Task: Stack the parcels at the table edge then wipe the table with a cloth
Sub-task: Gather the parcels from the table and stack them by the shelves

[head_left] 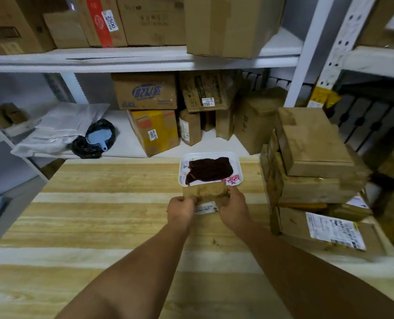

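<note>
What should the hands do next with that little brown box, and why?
Probably lift the small parcel to the right and set it on the stack of parcels at the table edge. The left hand and right hand both grip it already, it is the only parcel left mid-table, and the dark cloth waits in its white tray for wiping.

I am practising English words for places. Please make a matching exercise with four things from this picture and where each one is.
Things:
1. small parcel
2. dark cloth
3. parcel stack
4. yellow box

Places:
a. at the right table edge
b. on the lower shelf
c. between both hands
d. in the white tray

Pairs: 1-c, 2-d, 3-a, 4-b
</note>
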`<move>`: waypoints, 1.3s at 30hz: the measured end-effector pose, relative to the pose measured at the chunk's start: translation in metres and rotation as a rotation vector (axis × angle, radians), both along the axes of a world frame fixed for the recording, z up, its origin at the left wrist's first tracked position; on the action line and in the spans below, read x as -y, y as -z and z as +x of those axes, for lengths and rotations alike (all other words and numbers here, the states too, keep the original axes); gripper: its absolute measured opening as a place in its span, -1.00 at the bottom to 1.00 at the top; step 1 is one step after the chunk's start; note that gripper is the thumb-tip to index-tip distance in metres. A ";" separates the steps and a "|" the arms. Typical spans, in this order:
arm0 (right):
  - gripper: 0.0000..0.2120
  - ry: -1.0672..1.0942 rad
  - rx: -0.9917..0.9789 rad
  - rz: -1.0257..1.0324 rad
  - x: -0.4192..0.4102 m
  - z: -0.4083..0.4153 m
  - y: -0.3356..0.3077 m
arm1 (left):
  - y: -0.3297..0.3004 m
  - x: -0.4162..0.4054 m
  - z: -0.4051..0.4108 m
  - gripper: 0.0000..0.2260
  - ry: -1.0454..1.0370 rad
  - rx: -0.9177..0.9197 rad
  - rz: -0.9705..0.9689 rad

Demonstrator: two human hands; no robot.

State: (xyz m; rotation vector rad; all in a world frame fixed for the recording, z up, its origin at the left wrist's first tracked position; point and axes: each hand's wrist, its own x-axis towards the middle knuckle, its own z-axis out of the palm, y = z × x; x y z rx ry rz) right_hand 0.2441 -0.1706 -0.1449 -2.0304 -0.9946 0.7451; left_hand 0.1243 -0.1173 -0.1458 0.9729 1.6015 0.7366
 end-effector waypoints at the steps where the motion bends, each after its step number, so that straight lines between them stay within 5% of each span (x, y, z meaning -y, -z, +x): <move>1: -0.54 0.017 0.011 0.005 0.006 0.007 0.000 | -0.001 0.004 0.007 -0.78 0.012 -0.006 0.002; 6: -0.53 0.107 0.030 0.016 0.035 0.042 0.000 | 0.002 0.025 0.044 -0.68 0.085 -0.020 0.024; 11: -0.56 0.191 0.051 0.039 0.068 0.083 -0.002 | -0.005 0.043 0.081 -0.81 0.158 -0.056 0.088; 16: -0.88 0.244 0.088 0.136 0.097 0.118 -0.006 | -0.013 0.064 0.115 -0.73 0.255 -0.121 0.081; 19: -0.71 0.240 0.147 0.166 0.107 0.136 -0.010 | -0.014 0.076 0.128 -0.62 0.282 -0.176 0.067; 22: -0.91 0.197 0.185 0.148 0.116 0.147 -0.011 | -0.009 0.083 0.130 -0.61 0.301 -0.239 0.069; 39: -0.70 0.214 0.040 0.073 0.134 0.163 0.000 | 0.007 0.131 0.136 -0.72 0.315 -0.414 0.164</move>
